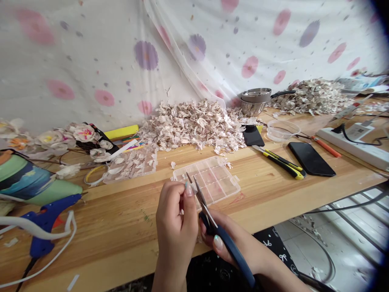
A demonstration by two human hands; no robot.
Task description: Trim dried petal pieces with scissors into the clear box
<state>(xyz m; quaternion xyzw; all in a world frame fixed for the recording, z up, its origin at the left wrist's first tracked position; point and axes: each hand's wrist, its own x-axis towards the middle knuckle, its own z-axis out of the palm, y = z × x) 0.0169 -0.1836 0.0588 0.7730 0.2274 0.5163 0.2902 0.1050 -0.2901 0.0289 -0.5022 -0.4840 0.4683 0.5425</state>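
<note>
My left hand (176,219) is raised over the table's front edge with its fingers pinched on a small pale piece that I cannot make out. My right hand (226,243) grips blue-handled scissors (212,227) whose blades stand apart and point up beside the left fingertips. Just behind both hands lies a clear compartment box (211,180) on the wooden table (121,227).
A big heap of pale petal scraps (191,123) lies behind, a second heap (310,95) at the back right. A blue glue gun (45,221) and paper flowers (82,136) are on the left. Metal bowls (255,99), a yellow cutter (281,162), a black phone (311,159) and a power strip (352,148) are on the right.
</note>
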